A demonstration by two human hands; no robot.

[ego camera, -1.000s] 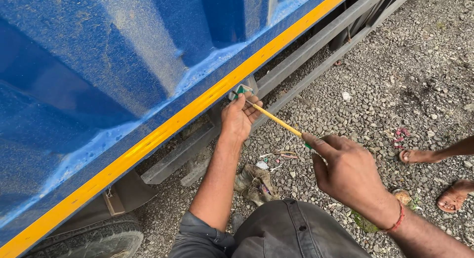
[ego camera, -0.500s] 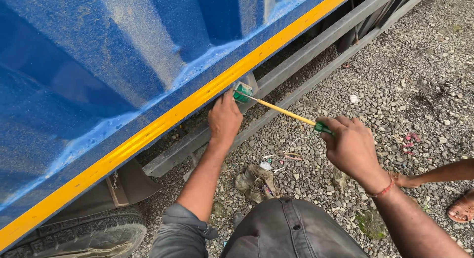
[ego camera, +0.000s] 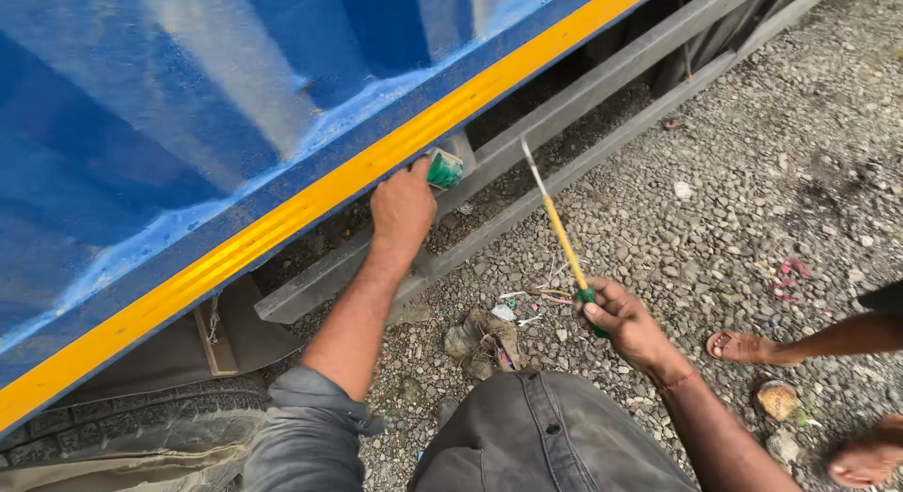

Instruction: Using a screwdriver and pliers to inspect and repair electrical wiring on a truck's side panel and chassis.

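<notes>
Work in hand: a person crouches beside a blue truck body and tends to a small green part at its lower edge; I judge this to be a fitting or loosening step, caught in the gap between tool strokes.
Left hand: the left hand, centre of the frame, is closed around the small green part, pressing it up against the underside of the yellow stripe that runs along the body's bottom edge.
Right hand: the right hand, lower right of centre, grips the green handle end of a screwdriver with a yellow shaft; fingers are wrapped tight.
Tool position: the screwdriver points up and to the left, its metal tip free in the air, near the green part but apart from it, in front of the grey frame rail.
Green part location: just right of the left hand's fingertips, touching the stripe's lower edge, above the rail.
Ground: grey gravel fills the right side; bits of wire and scraps lie below the tool.
Nearby: another person's sandalled foot stands at the right edge; a tyre shows at lower left.
Next move calls for: bringing the tip squarely onto the green part while the left hand keeps it steady.
</notes>
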